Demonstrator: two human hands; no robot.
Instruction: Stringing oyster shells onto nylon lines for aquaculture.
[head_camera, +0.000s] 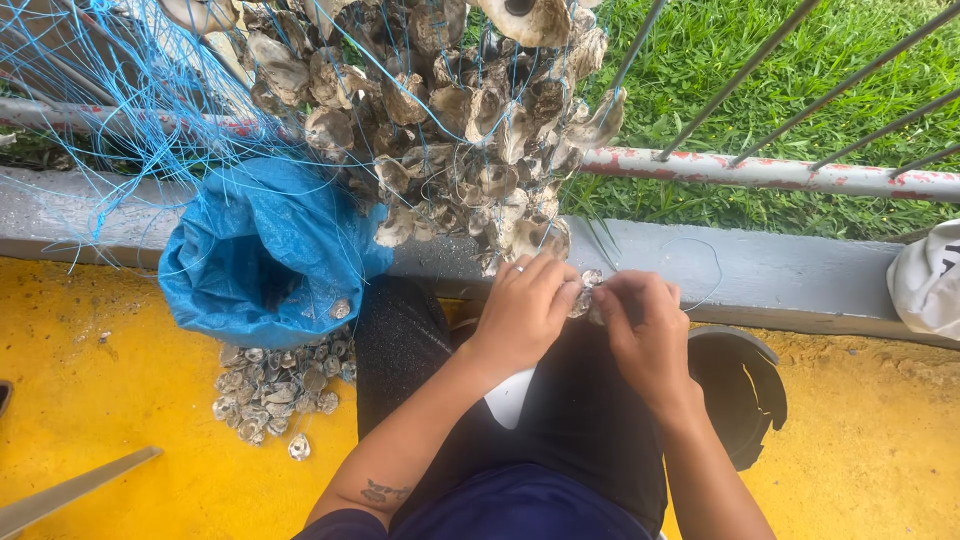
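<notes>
My left hand (527, 305) and my right hand (645, 325) meet in front of me, both pinching a small grey oyster shell (586, 294) between their fingertips. Just above them hangs a big cluster of strung oyster shells (460, 120), tied with thin blue line (130, 110) to a painted metal railing (760, 170). A thin line loops from my right hand over the grey concrete curb (800, 275). My legs in dark trousers are under my hands.
A blue plastic sack (265, 255) lies open at the left, with several loose shells (275, 385) spilled on the yellow floor (110, 390). A dark sandal (740, 385) sits at my right. A white bag (930, 280) rests at the far right. Grass lies beyond the railing.
</notes>
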